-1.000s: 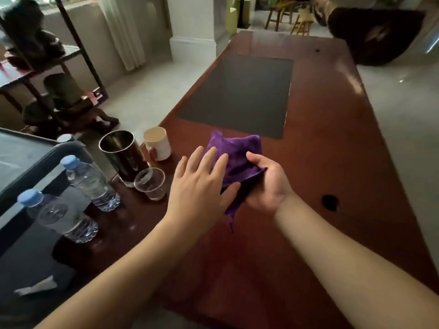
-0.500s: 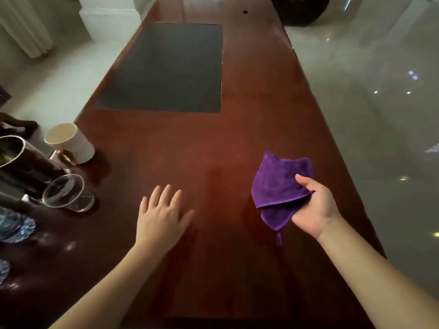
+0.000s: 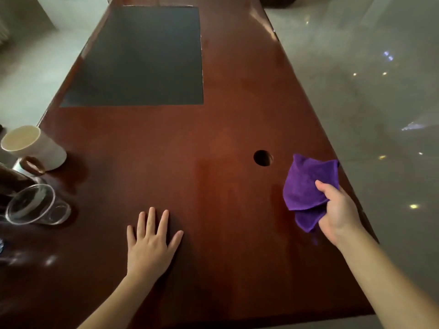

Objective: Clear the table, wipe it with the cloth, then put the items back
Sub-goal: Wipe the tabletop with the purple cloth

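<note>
A folded purple cloth hangs in my right hand, near the right edge of the dark red wooden table. My left hand lies flat on the tabletop near the front, fingers spread, holding nothing. At the table's left edge stand a white mug and a clear glass; a dark metal cup is partly cut off by the frame.
A dark grey mat covers the far left part of the table. A round cable hole sits just left of the cloth. Glossy pale floor lies to the right of the table and beyond its left edge.
My right hand has carried the cloth from under my left hand out to the right edge. My left hand has dropped flat onto the table. The view has swung right and down.
</note>
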